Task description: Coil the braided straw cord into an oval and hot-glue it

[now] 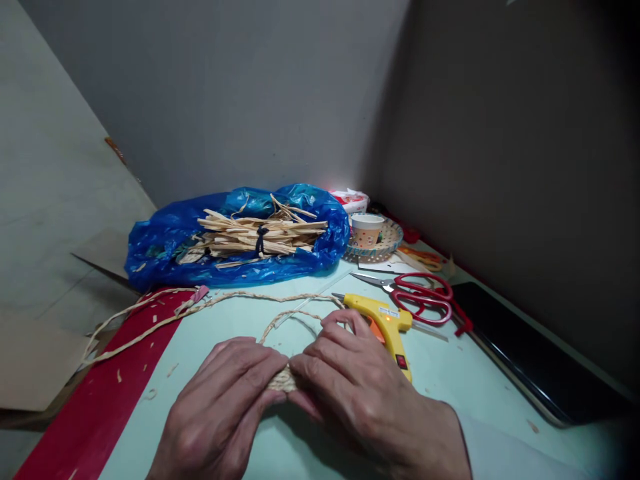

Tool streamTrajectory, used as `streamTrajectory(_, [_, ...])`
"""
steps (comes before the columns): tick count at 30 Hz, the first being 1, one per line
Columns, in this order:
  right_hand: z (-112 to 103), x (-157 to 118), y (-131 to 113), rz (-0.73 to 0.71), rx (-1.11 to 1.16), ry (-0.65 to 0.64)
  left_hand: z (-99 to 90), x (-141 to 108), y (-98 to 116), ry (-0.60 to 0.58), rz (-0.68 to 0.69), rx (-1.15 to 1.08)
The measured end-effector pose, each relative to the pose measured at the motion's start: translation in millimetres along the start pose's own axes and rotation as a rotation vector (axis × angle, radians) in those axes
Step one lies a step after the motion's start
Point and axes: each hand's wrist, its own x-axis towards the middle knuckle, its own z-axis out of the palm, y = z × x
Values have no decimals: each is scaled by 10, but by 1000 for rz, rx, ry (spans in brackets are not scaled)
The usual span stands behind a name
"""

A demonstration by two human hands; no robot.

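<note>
Between my fingertips is a small woven piece of twisted straw cord (281, 381), mostly hidden by the hands. My left hand (220, 393) pinches its left side, thumb below and fingers above. On its right side, my right hand (350, 373) is closed the same way. A loose length of the straw cord (220, 297) loops away behind the hands and over the table's left edge. Just beyond my right hand lies a yellow glue gun (387, 317) with a small red switch, its nozzle pointing left.
A blue plastic bag (165, 247) holds a tied bundle of dry straw strips (235, 237) at the back. Red-handled scissors (420, 297), a woven tray (395, 237) with a paper cup (367, 232), and a black flat device (530, 353) line the right. Walls stand behind and right.
</note>
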Motion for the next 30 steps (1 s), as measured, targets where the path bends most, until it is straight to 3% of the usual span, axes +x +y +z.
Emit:
streamTrajectory(8, [-111, 5, 35, 119, 99, -120, 27, -29, 30, 61, 13, 63])
streamTrajectory(16, [-121, 17, 57, 74, 130, -110, 70, -37, 111, 148, -42, 34])
streamTrajectory(23, [-103, 14, 81, 49, 118, -116, 46, -18, 49, 69, -87, -26])
streamTrajectory(25, [-109, 27, 93, 53, 114, -103, 10, -5, 1, 36, -188, -125])
streamTrajectory(30, [-121, 27, 88, 97, 94, -90, -117, 81, -87, 63, -698, -506])
